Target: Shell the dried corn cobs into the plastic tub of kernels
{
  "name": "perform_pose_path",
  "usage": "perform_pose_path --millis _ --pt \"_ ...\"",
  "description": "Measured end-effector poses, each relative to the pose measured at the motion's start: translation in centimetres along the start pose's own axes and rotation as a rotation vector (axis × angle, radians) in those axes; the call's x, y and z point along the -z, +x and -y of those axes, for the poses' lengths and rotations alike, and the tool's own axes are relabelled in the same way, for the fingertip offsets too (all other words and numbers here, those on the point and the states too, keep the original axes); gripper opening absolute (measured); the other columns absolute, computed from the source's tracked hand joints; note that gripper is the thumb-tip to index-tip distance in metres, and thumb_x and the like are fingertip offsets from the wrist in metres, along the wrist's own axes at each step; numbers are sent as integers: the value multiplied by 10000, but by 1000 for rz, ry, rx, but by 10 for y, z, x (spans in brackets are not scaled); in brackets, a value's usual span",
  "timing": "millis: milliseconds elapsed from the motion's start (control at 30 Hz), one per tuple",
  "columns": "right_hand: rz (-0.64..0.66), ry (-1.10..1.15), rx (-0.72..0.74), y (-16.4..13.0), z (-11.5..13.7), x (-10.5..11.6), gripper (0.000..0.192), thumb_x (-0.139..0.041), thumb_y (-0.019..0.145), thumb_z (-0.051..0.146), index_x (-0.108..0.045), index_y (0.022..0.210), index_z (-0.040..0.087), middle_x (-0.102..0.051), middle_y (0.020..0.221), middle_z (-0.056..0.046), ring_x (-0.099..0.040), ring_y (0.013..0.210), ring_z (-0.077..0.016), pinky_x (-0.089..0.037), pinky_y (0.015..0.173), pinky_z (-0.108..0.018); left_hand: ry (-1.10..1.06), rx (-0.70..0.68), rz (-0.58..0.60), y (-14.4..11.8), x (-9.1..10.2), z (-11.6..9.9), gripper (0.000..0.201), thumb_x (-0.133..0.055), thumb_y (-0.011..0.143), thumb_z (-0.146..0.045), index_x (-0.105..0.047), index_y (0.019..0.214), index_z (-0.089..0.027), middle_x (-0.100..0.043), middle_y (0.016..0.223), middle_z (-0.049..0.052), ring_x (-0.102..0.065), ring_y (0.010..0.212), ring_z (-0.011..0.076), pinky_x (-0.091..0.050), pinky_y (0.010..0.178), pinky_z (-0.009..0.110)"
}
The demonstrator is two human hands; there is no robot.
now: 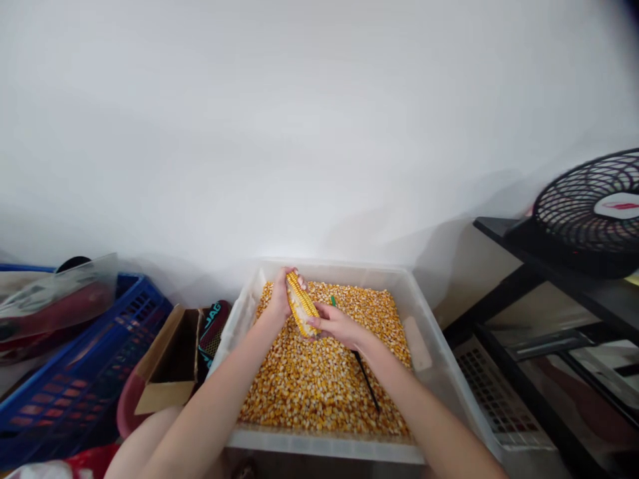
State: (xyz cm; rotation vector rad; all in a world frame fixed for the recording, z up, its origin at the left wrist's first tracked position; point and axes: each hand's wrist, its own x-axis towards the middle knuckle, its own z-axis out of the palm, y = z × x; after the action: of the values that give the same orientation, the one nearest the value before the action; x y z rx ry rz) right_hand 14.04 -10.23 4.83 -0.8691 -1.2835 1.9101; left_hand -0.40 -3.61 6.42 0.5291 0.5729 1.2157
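Observation:
An ear of corn (pixel 301 303) is held tilted above a plastic bin (pixel 329 447). Yellow rows of kernels cover part of it, and a pale stripe of bare cob shows along one side. My left hand (pixel 281 297) wraps round its upper end. At the lower end, my right hand (pixel 339 324) grips it with thumb and fingers. Loose corn kernels (pixel 309 386) fill much of the bin below. On them lies a thin black rod (pixel 368 382), partly hidden by my right forearm, and a small green piece (pixel 333 301) shows just beyond my right hand.
A blue plastic basket (pixel 100 359) with things in it stands at the left. Between it and the bin is an open cardboard box (pixel 167 396). A black fan (pixel 589 206) sits on a black rack (pixel 519 379) at the right. Behind rises a white wall (pixel 319 133).

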Motion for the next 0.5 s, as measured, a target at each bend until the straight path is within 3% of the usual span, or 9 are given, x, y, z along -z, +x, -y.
perform_pose_path --millis 167,333,500 --pt "-39 -92 13 2 -4 -3 585 -733 634 432 -488 1098 174 -588 985 -61 -579 858 -181 -532 667 -306 15 -33 42 0 0 3 174 -545 679 -315 -474 586 -186 -465 426 -40 -455 379 102 -405 440 217" --pt "-139 -230 -13 5 -12 -10 689 -762 599 392 -426 1169 199 -573 976 -51 -574 793 -164 -519 565 -260 110 1 12 3 2 10 175 -545 675 -323 -498 585 -180 -482 426 -29 -464 378 112 -372 407 219" --pt "-19 -32 -77 7 -13 1 585 -716 655 439 -479 1149 234 -594 1022 -50 -590 854 -179 -532 635 -308 93 37 51 6 5 12 184 -547 689 -332 -502 594 -181 -469 426 -27 -473 405 123 -384 430 232"
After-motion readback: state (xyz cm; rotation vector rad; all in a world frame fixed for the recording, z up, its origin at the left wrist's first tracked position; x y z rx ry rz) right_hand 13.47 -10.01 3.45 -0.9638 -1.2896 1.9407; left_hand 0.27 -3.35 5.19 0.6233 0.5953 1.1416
